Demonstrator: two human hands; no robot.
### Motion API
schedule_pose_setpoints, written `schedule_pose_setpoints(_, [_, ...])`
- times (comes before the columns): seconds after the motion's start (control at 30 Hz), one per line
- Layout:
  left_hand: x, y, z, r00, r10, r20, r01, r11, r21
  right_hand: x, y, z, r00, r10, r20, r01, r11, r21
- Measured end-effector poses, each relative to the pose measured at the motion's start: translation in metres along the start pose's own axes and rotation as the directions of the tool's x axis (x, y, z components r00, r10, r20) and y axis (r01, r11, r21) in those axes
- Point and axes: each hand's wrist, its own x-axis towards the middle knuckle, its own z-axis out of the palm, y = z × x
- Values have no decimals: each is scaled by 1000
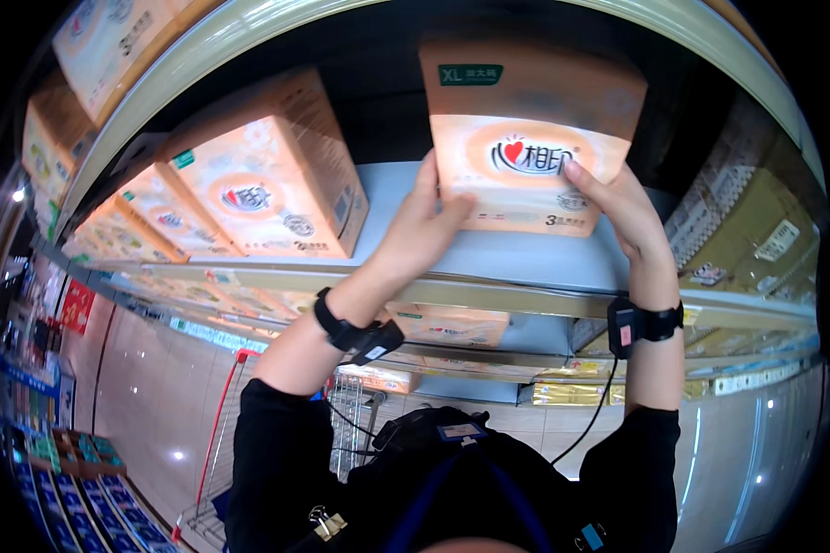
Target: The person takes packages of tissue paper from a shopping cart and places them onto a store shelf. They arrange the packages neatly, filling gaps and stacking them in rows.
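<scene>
Between my two hands is a peach-and-white tissue pack (526, 131) that bears writing and a red heart logo. My left hand (429, 221) grips its lower left edge, with the thumb across the front. On the right edge, my right hand (619, 200) holds it with the thumb pressed on the printed face. The pack is over a pale shelf board (394, 200); whether it rests on the board cannot be told. Left of it on the same shelf, a similar tissue pack (256, 186) stands at the end of a row.
Olive-coloured packs (747, 228) stand on the shelf at the right. Lower shelves hold more peach packs (449, 325) and gold packs (570, 394). A wire shopping cart (214, 428) with red trim stands at my left. Blue-packed goods (90, 508) lie at the lower left.
</scene>
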Motion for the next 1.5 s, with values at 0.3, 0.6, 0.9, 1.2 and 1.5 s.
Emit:
schedule_pose_setpoints(0.3, [-46,43,-11,951,169,-259,76,686,724,-29,-20,24,979,-77,187,92,993,-73])
schedule_pose_setpoints(0.6, [-87,63,-55,927,236,-291,223,277,935,-35,-19,80,976,-82,200,120,976,-184])
schedule_pose_setpoints(0.9, [-88,53,-81,950,236,-205,79,452,889,-45,-19,90,967,-122,222,146,985,-94])
schedule_pose_setpoints(1.2, [-87,59,-74,937,319,-144,-62,556,829,8,-38,4,914,-303,-269,147,866,-478])
schedule_pose_setpoints(1.5, [-84,74,-41,839,538,80,-342,408,847,134,-65,15,587,-757,287,464,25,-885])
